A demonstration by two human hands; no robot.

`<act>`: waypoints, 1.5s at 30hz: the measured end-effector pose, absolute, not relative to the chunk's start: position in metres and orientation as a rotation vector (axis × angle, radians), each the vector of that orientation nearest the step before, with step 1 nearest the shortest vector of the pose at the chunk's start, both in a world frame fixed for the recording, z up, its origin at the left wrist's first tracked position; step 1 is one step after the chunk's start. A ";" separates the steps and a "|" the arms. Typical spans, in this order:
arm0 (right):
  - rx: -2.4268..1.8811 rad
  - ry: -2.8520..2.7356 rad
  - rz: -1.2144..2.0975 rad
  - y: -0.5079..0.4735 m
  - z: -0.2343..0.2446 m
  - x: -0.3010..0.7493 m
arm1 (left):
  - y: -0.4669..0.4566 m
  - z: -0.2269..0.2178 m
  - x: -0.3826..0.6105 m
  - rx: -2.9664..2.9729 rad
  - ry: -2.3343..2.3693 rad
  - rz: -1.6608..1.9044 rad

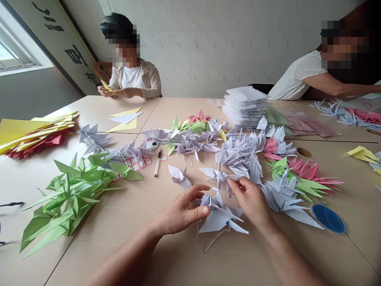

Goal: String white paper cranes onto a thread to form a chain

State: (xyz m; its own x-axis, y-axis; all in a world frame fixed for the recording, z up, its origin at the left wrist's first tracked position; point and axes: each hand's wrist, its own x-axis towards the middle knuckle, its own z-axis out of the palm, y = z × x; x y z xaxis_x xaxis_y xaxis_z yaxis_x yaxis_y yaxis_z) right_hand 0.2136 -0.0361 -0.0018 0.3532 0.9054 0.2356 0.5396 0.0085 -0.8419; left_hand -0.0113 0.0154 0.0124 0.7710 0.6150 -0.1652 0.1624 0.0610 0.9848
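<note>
My left hand (182,211) pinches a pale lilac paper crane (218,214) that lies on the table in front of me, thumb and fingers closed on its edge. A thin thread (214,238) trails from under that crane. My right hand (249,197) pinches the wing tip of another lilac crane (220,177) just above it. A single lilac crane (180,176) sits loose to the left of my hands.
Green cranes (70,194) are heaped at left, lilac, pink and green ones (247,153) across the middle. A pen (157,163), a blue lid (328,218), a white paper stack (244,105) and yellow and red sheets (32,133) lie about. Two other people sit opposite, folding.
</note>
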 end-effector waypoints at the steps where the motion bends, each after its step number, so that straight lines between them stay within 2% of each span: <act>1: -1.643 -1.301 0.480 -0.036 -0.003 0.214 | 0.015 0.014 -0.012 1.509 0.637 0.374; 11: -1.495 -1.355 0.462 -0.039 -0.002 0.213 | 0.012 0.020 -0.007 1.644 0.650 0.296; 23: -1.531 -1.496 0.553 -0.039 -0.004 0.204 | 0.012 0.013 -0.007 1.613 0.659 0.309; 35: -1.332 -1.505 0.960 -0.045 -0.003 0.200 | 0.013 0.008 0.000 1.405 0.636 0.472; 45: -1.678 -1.364 0.662 -0.037 -0.018 0.208 | 0.016 0.004 0.004 1.290 0.777 0.549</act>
